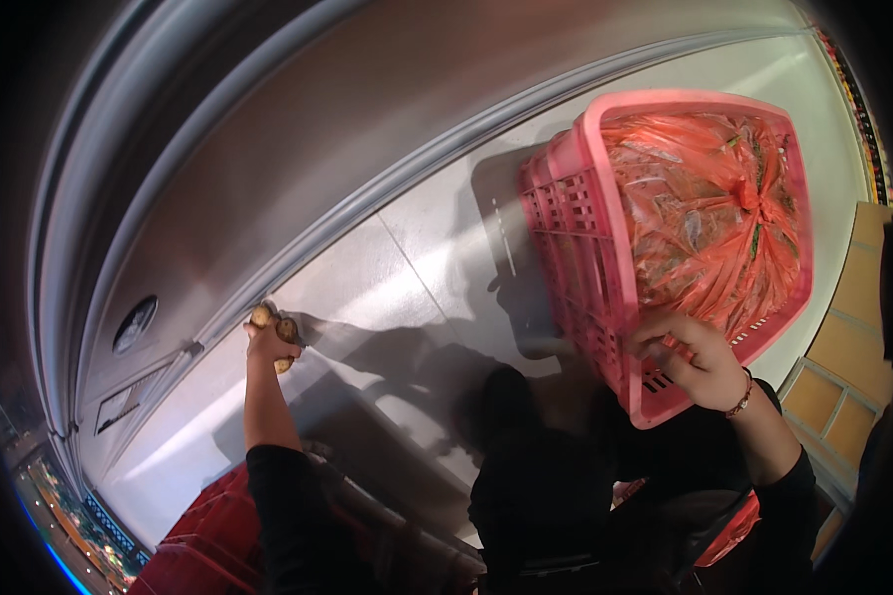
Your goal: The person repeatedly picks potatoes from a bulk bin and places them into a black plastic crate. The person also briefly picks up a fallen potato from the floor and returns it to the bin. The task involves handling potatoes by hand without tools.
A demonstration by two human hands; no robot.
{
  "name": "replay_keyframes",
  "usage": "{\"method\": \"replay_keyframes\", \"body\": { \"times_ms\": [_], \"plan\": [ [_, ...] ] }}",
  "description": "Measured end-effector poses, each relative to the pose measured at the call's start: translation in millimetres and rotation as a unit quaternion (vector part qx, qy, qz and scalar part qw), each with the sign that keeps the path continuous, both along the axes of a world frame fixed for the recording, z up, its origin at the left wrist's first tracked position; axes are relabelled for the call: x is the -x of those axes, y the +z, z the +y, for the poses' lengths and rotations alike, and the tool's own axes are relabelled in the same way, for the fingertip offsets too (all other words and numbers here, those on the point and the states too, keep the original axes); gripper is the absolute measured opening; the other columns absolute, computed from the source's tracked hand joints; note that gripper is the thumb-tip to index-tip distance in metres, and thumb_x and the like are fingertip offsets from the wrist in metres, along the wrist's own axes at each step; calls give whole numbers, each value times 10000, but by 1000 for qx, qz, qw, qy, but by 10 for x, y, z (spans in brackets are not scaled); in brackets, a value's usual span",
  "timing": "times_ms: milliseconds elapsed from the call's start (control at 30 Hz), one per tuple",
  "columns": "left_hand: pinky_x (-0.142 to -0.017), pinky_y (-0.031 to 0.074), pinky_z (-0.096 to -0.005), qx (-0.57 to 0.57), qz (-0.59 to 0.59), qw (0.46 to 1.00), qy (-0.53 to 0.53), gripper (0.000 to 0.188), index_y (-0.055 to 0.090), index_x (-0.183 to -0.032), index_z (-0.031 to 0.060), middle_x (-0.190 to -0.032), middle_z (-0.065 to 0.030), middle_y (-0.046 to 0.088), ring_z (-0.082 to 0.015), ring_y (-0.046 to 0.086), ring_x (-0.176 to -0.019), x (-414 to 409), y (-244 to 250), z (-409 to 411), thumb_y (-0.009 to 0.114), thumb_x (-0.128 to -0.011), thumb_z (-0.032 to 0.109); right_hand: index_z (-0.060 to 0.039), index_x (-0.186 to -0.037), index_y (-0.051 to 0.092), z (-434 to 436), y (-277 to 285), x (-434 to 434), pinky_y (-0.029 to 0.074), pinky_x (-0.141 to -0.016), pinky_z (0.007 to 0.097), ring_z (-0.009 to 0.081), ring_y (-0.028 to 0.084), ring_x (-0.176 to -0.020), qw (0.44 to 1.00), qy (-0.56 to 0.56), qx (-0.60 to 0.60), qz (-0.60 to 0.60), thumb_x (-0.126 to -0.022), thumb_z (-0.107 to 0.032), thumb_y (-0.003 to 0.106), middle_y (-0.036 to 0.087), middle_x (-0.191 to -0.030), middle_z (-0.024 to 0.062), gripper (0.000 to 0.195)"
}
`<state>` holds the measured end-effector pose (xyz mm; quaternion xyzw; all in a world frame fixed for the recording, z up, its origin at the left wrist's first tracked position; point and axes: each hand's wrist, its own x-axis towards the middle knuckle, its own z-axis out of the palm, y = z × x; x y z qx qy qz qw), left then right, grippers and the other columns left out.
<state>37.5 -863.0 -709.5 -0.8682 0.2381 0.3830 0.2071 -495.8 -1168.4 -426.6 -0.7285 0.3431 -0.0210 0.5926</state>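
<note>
At the left, my left hand [269,343] is closed around several small, round, yellow-brown potato-like items [286,328], held over the pale floor near the base of a metal panel. My right hand [696,362], fingers curled, is at the near rim of a pink plastic basket [616,223]. Whether its fingertips grip that rim or only hover over it is unclear. Inside the basket sits a knotted red plastic bag [685,216], translucent enough to show brownish contents and bits of green.
A long metal panel with a bumper rail [446,160] runs diagonally along the floor [387,260]. Red crates [208,532] stand at lower left. Flattened cardboard or boxes [848,297] lie at the right edge. Part of another red bag [729,532] shows near my right sleeve.
</note>
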Motion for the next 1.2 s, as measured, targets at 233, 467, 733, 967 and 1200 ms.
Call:
{"method": "replay_keyframes", "body": {
  "times_ms": [233,467,733,967,1200],
  "plan": [
    [-968,426,-380,193,-14,973,127,1017,419,-1342,54,-1289,-245,348,-347,449,-1149,573,9,-22,828,-458,345,-2,-1049,594,-84,282,156,476,-794,289,185,614,-916,998,-29,-48,10,-845,68,496,635,-964,94,237],
    [-907,456,-348,487,84,804,331,768,399,-1294,46,-1198,-117,486,-223,525,-1054,1852,362,-124,781,-633,128,-7,-1055,594,-199,501,455,486,-775,292,185,621,-892,997,-33,-26,-68,-871,39,509,631,-966,98,208],
    [-965,424,-373,591,293,614,433,978,230,-1398,112,-1229,-95,434,-249,477,-1124,3479,3479,-964,755,-574,67,9,-1080,582,412,2028,1660,475,-830,282,157,596,-921,954,-261,-125,-80,-916,1,499,627,-990,81,185],
    [-958,436,-363,579,371,634,355,1061,282,-1378,126,-1218,-79,453,-238,483,-1125,4570,6089,-1128,819,-463,128,-14,-1116,577,1400,3076,2350,514,-781,298,167,614,-883,901,-405,-150,-45,-916,-32,486,633,-929,90,221],
    [-855,503,-338,541,518,580,320,1061,279,-1376,134,-1119,-71,526,-221,569,-987,5691,8171,-616,846,-479,147,-56,-1071,603,2564,3804,3245,503,-774,360,251,620,-801,955,-278,17,101,-866,-167,554,632,-925,137,238]
  ]
}}
